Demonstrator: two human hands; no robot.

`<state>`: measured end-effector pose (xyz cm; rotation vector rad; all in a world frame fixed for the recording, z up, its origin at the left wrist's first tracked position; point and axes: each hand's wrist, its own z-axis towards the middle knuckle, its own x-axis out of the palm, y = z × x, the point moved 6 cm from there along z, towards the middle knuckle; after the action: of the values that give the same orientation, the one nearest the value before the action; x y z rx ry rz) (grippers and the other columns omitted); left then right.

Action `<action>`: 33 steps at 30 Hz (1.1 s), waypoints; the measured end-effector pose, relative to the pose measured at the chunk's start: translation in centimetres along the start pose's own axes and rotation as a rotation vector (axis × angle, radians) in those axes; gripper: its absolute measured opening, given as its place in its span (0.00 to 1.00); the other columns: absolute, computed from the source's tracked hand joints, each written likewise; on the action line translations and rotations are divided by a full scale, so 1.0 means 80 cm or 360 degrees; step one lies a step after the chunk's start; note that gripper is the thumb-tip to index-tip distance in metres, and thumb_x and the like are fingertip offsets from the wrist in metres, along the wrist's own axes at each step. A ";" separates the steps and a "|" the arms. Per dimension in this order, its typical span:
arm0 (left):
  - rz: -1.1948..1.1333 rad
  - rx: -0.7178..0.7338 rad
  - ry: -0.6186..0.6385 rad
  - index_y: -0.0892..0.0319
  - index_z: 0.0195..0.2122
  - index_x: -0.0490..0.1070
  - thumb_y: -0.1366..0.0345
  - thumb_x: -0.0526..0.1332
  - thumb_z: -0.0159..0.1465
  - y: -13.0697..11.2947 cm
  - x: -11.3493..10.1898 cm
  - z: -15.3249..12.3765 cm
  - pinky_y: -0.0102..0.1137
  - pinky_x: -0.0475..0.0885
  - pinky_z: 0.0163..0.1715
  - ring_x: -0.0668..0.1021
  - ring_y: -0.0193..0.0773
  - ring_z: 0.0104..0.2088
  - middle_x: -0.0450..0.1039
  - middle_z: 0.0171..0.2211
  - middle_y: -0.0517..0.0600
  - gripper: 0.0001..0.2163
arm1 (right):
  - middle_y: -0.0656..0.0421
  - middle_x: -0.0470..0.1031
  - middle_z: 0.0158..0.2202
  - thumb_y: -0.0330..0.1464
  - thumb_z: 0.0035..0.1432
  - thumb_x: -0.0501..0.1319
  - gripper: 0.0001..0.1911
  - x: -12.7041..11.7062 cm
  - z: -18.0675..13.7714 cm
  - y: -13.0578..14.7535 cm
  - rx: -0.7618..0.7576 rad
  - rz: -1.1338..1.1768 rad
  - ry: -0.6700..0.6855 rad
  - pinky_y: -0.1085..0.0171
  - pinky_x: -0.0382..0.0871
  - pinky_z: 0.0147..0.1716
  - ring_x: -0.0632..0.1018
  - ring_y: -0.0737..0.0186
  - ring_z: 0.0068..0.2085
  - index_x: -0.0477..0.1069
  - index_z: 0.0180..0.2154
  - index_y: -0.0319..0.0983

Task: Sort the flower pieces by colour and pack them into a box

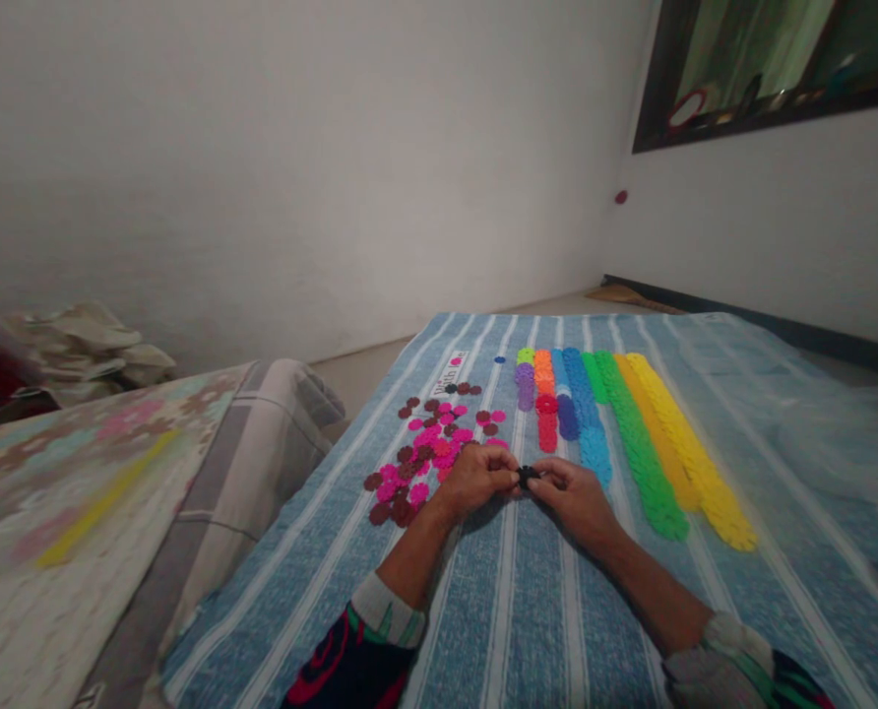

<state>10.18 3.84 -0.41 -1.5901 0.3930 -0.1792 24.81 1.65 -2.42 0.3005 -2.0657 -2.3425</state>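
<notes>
Pink-and-brown scalloped discs (pixel 443 448) are lying by the left hand (pixel 477 481), which is pinching one edge of a little black scalloped piece (pixel 528 475); the right hand (pixel 576 494) is gripping its other edge, a green overlapping-disc strip (pixel 637 451) sitting further right.

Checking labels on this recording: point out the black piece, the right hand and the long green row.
Black piece (pixel 528 474): head view, its visible middle.
Right hand (pixel 578 495): head view, back of the hand.
Long green row (pixel 634 453): head view, midway along it.

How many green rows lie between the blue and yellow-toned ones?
2: a short green row on the left, a long green row on its right. More could be hidden underneath.
</notes>
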 end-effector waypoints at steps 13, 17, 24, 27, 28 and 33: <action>0.0144 -0.0012 -0.0026 0.64 0.27 0.74 0.66 0.62 0.51 0.000 -0.001 0.002 0.27 0.65 0.25 0.73 0.32 0.22 0.73 0.20 0.49 0.06 | 0.67 0.63 0.18 0.38 0.49 0.63 0.10 0.000 0.000 0.001 0.0010 -0.0017 -0.0037 0.69 0.53 0.21 0.63 0.69 0.21 0.71 0.29 0.37; 0.0367 0.0030 -0.0274 0.63 0.24 0.73 0.67 0.60 0.52 -0.011 -0.029 0.003 0.27 0.66 0.24 0.72 0.31 0.21 0.72 0.19 0.47 0.05 | 0.67 0.62 0.18 0.38 0.49 0.63 0.09 -0.001 -0.002 0.003 -0.0001 -0.0087 -0.0060 0.68 0.54 0.22 0.63 0.69 0.21 0.71 0.28 0.37; 0.1015 0.0012 -0.0937 0.60 0.27 0.76 0.71 0.57 0.55 -0.016 -0.121 0.014 0.28 0.68 0.28 0.77 0.36 0.26 0.76 0.23 0.49 0.07 | 0.67 0.62 0.18 0.38 0.49 0.62 0.09 0.002 -0.001 -0.003 0.0048 -0.0094 -0.0033 0.68 0.53 0.22 0.62 0.69 0.21 0.71 0.28 0.38; 0.1492 -0.0101 -0.1036 0.59 0.30 0.78 0.71 0.57 0.56 -0.028 -0.144 0.032 0.30 0.70 0.36 0.79 0.40 0.35 0.79 0.30 0.51 0.09 | 0.67 0.62 0.18 0.38 0.50 0.62 0.09 0.002 -0.001 -0.001 0.0031 -0.0116 -0.0027 0.68 0.53 0.22 0.63 0.69 0.21 0.71 0.28 0.38; 0.1624 -0.0165 -0.1034 0.59 0.31 0.79 0.71 0.57 0.56 -0.032 -0.148 0.038 0.30 0.70 0.39 0.79 0.41 0.39 0.80 0.33 0.52 0.10 | 0.67 0.62 0.18 0.38 0.50 0.62 0.10 0.002 -0.001 0.000 0.0023 -0.0127 -0.0031 0.68 0.53 0.22 0.63 0.69 0.21 0.71 0.27 0.38; 0.2080 -0.0434 -0.0861 0.58 0.37 0.79 0.66 0.56 0.59 -0.033 -0.149 0.068 0.35 0.71 0.42 0.78 0.48 0.46 0.79 0.41 0.57 0.12 | 0.67 0.62 0.18 0.37 0.50 0.62 0.09 0.001 -0.001 0.003 0.0032 -0.0126 -0.0050 0.68 0.54 0.23 0.63 0.69 0.22 0.71 0.27 0.38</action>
<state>1.44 13.23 3.33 -1.2795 0.9543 1.3077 24.69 1.51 -2.22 0.3549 -2.1310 -2.3868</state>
